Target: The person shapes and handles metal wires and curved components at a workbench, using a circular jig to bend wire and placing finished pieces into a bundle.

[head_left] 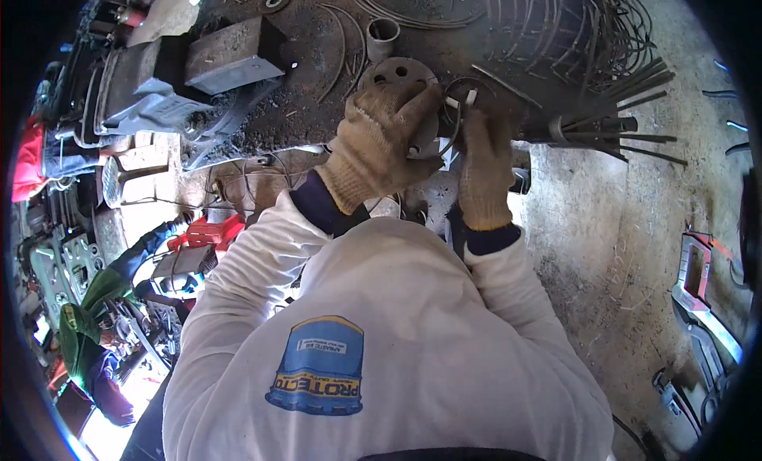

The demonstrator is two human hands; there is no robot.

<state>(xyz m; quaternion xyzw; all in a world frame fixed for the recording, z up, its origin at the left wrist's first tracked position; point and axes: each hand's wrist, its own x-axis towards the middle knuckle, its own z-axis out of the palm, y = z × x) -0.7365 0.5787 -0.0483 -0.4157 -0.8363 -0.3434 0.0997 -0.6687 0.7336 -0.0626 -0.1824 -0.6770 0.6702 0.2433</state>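
My left hand (381, 135), in a tan knitted work glove, is curled at the edge of a round metal disc (399, 70) with holes in it. Its thumb and fingers lie on either side of part of that disc. Just right of it, my right hand (486, 167) wears a matching glove; its fingertips are smeared and hard to make out. Between the two hands are a thin curved metal rod (457, 131) and a small white piece (471, 97). Whether the right fingers grip either one cannot be told. A short pipe piece (382, 38) stands behind the disc.
The dark metal workbench (317, 119) bears a rectangular steel block (236, 56), a flat ring (275, 1) and bent rods (421, 20). Straight rods (627, 131) jut over its right end. A red-framed tool (696, 270) lies far right. Red equipment (208, 232) and cables sit left.
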